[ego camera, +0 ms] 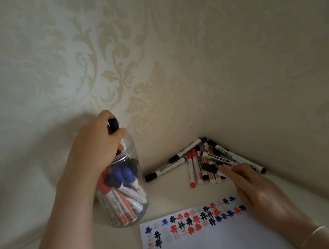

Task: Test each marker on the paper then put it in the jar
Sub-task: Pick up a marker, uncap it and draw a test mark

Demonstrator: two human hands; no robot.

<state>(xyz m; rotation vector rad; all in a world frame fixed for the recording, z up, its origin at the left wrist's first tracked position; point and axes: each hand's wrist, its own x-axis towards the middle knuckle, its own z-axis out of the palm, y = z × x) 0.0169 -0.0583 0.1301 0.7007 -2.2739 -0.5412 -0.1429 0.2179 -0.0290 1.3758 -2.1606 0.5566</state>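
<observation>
Nearest the person lies the paper, flat on the bench, its far edge crowded with small black, red and blue test marks. The right hand reaches over the paper's far right corner, its fingers stretched forward and loosely spread, the tips just touching the near end of a black-capped marker in the pile; nothing is pinched there yet as far as I can see. To the left stands the clear jar, upright and already well filled with markers packed cap-up. The left hand is over its mouth, fingers curled tight around a black marker held nearly upright, black end showing above the knuckles, the lower end hidden behind the hand and seemingly at the rim. Farthest off, the untested pile sits jammed into the corner where the two walls meet, the markers lying mostly with their long axes running away from the person, a few crossing slantwise. I'd judge the drop into the jar is the move in hand: the marker is already above the opening and its axis lines up with the jar's. The pile lies straight ahead of the right fingers, so that hand is plainly the nearer for the next pick.
</observation>
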